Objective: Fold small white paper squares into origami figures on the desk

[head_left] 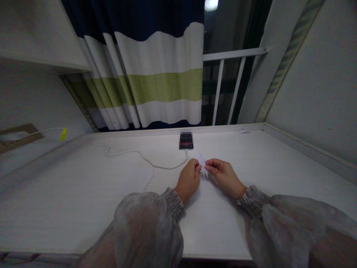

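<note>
A small piece of folded white paper (202, 160) is held above the desk, with a pointed tip at the top and several narrow points at its lower end. My left hand (190, 178) pinches its left side, fingers curled and a ring showing on one of them. On the other side, my right hand (224, 175) grips the paper between thumb and fingertips. Both hands are closed and almost meet at the paper. The fingers partly cover its middle, so the exact folds cannot be made out.
Behind the hands a phone (186, 140) stands with a white cable (156, 166) running left. A white paper sheet (135, 181) lies on the white desk (69, 208). Another small folded paper (244, 130) rests near the back ledge. A striped curtain (164, 85) hangs beyond, beside a railing (234, 55).
</note>
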Action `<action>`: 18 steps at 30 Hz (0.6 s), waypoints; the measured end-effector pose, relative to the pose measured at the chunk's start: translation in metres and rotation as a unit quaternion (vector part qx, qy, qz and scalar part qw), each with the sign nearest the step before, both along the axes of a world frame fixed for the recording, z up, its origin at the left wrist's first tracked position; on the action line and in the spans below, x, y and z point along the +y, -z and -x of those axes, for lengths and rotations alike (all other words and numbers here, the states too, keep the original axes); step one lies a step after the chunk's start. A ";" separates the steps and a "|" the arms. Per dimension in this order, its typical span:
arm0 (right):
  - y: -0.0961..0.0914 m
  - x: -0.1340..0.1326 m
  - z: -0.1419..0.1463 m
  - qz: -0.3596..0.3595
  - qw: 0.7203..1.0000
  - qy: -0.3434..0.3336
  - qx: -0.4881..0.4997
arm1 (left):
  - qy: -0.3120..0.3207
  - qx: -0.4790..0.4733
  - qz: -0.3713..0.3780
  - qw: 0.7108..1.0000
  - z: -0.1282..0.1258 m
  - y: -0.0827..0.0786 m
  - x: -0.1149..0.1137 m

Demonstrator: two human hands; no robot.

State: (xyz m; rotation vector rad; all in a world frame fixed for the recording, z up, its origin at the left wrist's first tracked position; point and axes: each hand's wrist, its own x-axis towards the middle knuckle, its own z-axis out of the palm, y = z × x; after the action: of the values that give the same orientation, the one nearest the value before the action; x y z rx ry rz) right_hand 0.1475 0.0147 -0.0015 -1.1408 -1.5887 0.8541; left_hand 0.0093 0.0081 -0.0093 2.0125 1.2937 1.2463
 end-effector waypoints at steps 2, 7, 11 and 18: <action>0.001 0.001 0.000 -0.003 1.000 -0.003 0.003 | -0.002 -0.010 -0.024 1.000 -0.001 0.000 0.000; 0.002 0.000 0.001 -0.008 1.000 0.013 0.021 | 0.027 -0.098 0.004 0.995 -0.003 -0.004 -0.001; 0.001 -0.001 0.002 -0.009 1.000 0.011 0.028 | 0.004 -0.179 0.051 0.983 -0.003 -0.007 -0.002; 0.002 -0.003 0.002 -0.007 0.999 -0.009 0.033 | 0.007 -0.314 0.129 0.941 -0.005 -0.005 0.002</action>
State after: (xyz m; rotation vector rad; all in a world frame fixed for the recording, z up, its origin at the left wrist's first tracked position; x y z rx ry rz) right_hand 0.1454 0.0120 -0.0036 -1.0798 -1.5515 0.8833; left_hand 0.0145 0.0106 -0.0042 1.2797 1.0476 1.4582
